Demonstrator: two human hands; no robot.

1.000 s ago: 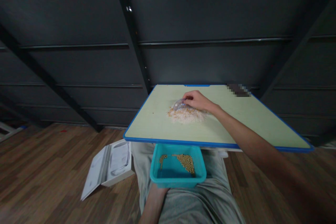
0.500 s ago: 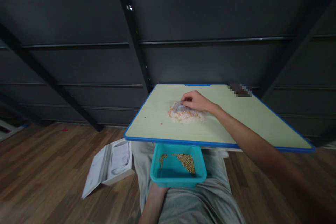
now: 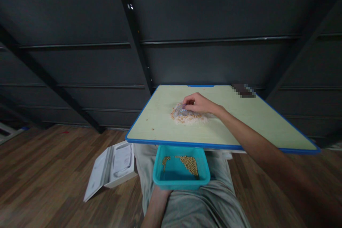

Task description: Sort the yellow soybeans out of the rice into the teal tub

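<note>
Observed right hand (image 3: pixel 200 103) grasping a clear plastic item (image 3: pixel 180 110), exact form indistinct, at a mound of white grains and yellowish beans (image 3: pixel 188 118) on the pale table (image 3: pixel 267 128). Found teal basin (image 3: pixel 181 186), holding round beans (image 3: pixel 190 165), below the near table edge. Noted left hand (image 3: pixel 161 191) at basin's underside, mostly hidden; could not tell its grip.

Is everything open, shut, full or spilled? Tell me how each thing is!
White cardboard box: open, lid folded back.
Teal plastic tub: open-topped, partly filled with round tan beans.
Pale green, blue-edged tabletop: flat, partly covered.
Pile of white grains and tan bits: loose, spread out.
Clear, shiny plastic piece: on the pile, seemingly gripped by the right hand; open or shut unclear.
Dark thing, far right: too blurred to tell.
</note>
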